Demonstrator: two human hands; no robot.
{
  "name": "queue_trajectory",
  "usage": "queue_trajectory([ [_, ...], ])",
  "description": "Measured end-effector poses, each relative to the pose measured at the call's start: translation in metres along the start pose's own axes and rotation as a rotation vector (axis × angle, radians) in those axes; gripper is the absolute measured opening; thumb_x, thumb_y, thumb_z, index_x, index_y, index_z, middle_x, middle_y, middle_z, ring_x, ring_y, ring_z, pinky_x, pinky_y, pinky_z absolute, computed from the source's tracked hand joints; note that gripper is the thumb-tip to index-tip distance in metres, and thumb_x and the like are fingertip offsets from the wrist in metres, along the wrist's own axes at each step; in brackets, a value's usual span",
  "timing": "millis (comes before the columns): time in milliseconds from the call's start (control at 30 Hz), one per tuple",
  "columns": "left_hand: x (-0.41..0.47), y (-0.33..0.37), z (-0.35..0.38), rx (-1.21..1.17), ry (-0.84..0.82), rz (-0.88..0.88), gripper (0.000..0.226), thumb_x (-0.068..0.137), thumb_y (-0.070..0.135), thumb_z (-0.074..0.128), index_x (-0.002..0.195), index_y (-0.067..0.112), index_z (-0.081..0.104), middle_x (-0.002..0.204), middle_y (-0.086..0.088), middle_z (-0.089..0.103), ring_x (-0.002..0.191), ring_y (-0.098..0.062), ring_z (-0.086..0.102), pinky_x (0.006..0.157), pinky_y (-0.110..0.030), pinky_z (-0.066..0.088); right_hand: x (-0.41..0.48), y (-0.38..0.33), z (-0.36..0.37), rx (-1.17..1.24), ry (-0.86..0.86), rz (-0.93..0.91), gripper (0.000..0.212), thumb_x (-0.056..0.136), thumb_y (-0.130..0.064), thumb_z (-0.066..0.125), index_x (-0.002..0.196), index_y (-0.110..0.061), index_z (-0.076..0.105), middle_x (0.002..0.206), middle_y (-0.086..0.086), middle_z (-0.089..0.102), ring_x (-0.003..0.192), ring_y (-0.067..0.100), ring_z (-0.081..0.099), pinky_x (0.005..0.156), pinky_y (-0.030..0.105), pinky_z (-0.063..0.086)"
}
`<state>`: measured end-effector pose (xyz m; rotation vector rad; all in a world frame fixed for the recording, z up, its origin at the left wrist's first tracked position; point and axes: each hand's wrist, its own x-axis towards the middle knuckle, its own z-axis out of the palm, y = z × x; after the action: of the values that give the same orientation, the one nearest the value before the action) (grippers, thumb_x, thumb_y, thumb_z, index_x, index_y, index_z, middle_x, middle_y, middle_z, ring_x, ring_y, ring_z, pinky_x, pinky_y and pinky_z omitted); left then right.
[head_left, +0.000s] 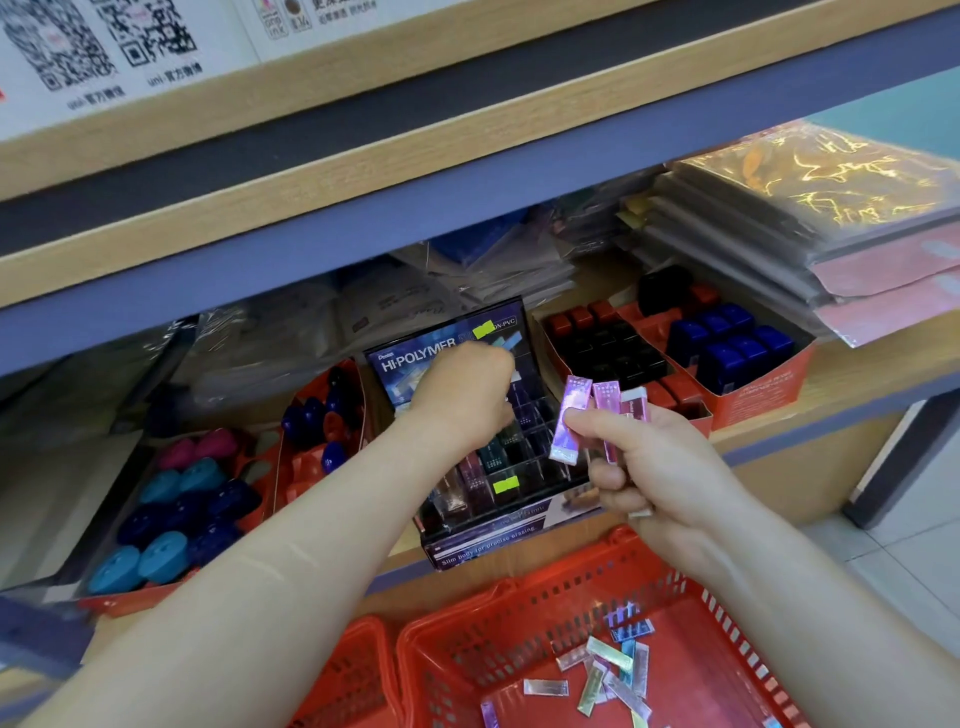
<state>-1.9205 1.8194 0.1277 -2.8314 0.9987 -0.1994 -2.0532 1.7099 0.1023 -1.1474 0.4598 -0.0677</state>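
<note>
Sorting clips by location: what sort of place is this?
Most likely a stationery shop: a Hi-Polymer eraser display box stands on the shelf between red cartons of small plastic goods, and a red shopping basket below holds slim erasers like those the right hand holds.

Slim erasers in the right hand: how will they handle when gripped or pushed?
Probably stiff and light: the right hand fans three slim erasers upright, and none droops. Their glossy sleeves may be slippery, so a loose pinch could slide. Flat sides make rolling unlikely; the loose erasers in the basket lie flat at all angles.
</note>
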Motion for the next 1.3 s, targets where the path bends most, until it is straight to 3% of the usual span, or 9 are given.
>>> queue_trajectory([
  [133, -0.016, 0.001, -0.013, -0.232, 0.102, -0.097, 0.013, 0.088, 0.027, 0.060, 0.096, 0.017, 0.064, 0.092, 0.001, 0.065, 0.087, -0.020, 0.061, 0.067, -0.029, 0.041, 0.001, 0.000, 0.000, 0.040, 0.010, -0.006, 0.007, 0.089, -0.011, 0.067, 0.092, -0.009, 0.061, 0.061, -0.002, 0.056, 0.042, 0.005, 0.036, 0.032, 0.015, 0.018],
  [233, -0.047, 0.013, -0.028, -0.878, 0.075, -0.223, 0.017, 0.094, 0.032, 0.058, 0.086, 0.019, 0.067, 0.070, 0.002, 0.070, 0.069, -0.014, 0.066, 0.064, -0.030, 0.054, 0.001, 0.001, 0.001, 0.114, 0.002, 0.002, 0.008, 0.089, -0.010, 0.067, 0.095, -0.009, 0.061, 0.059, -0.003, 0.056, 0.044, 0.004, 0.038, 0.031, 0.013, 0.020],
  [300, -0.070, 0.022, -0.031, -1.194, -0.045, -0.246, 0.015, 0.091, 0.031, 0.065, 0.091, 0.016, 0.068, 0.073, -0.003, 0.073, 0.068, -0.014, 0.068, 0.066, -0.027, 0.057, 0.001, 0.003, 0.003, 0.173, -0.019, 0.011, 0.009, 0.089, -0.009, 0.065, 0.097, -0.009, 0.062, 0.060, -0.002, 0.053, 0.043, 0.003, 0.038, 0.030, 0.012, 0.021],
  [533, -0.093, 0.014, -0.016, -1.426, -0.014, -0.323, 0.010, 0.080, 0.013, 0.077, 0.086, 0.011, 0.070, 0.076, -0.010, 0.073, 0.069, -0.015, 0.067, 0.069, -0.031, 0.056, -0.006, 0.010, 0.012, 0.204, -0.197, 0.028, 0.023, 0.077, -0.017, 0.071, 0.097, -0.007, 0.065, 0.071, 0.003, 0.056, 0.045, 0.003, 0.038, 0.030, 0.011, 0.022],
  [600, -0.097, 0.008, -0.019, -1.350, 0.064, -0.334, 0.003, 0.081, 0.015, 0.076, 0.083, 0.017, 0.074, 0.076, -0.009, 0.073, 0.069, -0.015, 0.065, 0.070, -0.032, 0.055, -0.006, 0.011, 0.014, 0.199, -0.179, 0.043, 0.018, 0.084, -0.016, 0.068, 0.099, -0.007, 0.066, 0.079, 0.005, 0.060, 0.047, 0.004, 0.040, 0.031, 0.012, 0.021],
  [733, -0.093, -0.028, -0.029, -1.182, 0.324, -0.413, 0.021, 0.088, 0.010, 0.068, 0.083, 0.029, 0.075, 0.078, -0.002, 0.073, 0.069, -0.011, 0.066, 0.069, -0.026, 0.055, 0.000, 0.011, 0.012, 0.274, -0.056, 0.121, 0.023, 0.096, -0.005, 0.052, 0.118, -0.007, 0.059, 0.091, 0.010, 0.070, 0.050, 0.010, 0.050, 0.030, 0.015, 0.024],
  [933, -0.092, -0.048, -0.031, -0.847, 0.278, -0.320, 0.013, 0.078, 0.015, 0.080, 0.082, 0.026, 0.074, 0.072, 0.008, 0.071, 0.067, -0.003, 0.067, 0.068, -0.018, 0.054, -0.004, 0.003, 0.009, 0.177, -0.009, 0.094, 0.017, 0.100, -0.004, 0.047, 0.115, -0.008, 0.051, 0.097, 0.009, 0.076, 0.067, 0.020, 0.073, 0.033, 0.016, 0.021],
  [1100, -0.088, -0.037, -0.015, -0.600, 0.235, -0.234, 0.012, 0.082, 0.025, 0.077, 0.094, 0.024, 0.076, 0.076, 0.020, 0.065, 0.072, 0.006, 0.061, 0.067, -0.003, 0.044, -0.007, 0.006, 0.013, 0.078, -0.005, 0.091, 0.015, 0.098, -0.006, 0.054, 0.111, -0.005, 0.062, 0.095, 0.008, 0.063, 0.070, 0.021, 0.074, 0.030, 0.014, 0.021],
  [1300, -0.083, -0.030, 0.003, -0.351, 0.264, 0.014, 0.018, 0.088, 0.023, 0.070, 0.104, 0.015, 0.073, 0.095, 0.000, 0.072, 0.091, -0.017, 0.065, 0.086, -0.034, 0.053, -0.008, 0.004, 0.011, 0.067, 0.003, 0.057, 0.005, 0.090, -0.012, 0.067, 0.090, -0.013, 0.063, 0.074, 0.004, 0.066, 0.071, 0.022, 0.074, 0.030, 0.013, 0.022],
])
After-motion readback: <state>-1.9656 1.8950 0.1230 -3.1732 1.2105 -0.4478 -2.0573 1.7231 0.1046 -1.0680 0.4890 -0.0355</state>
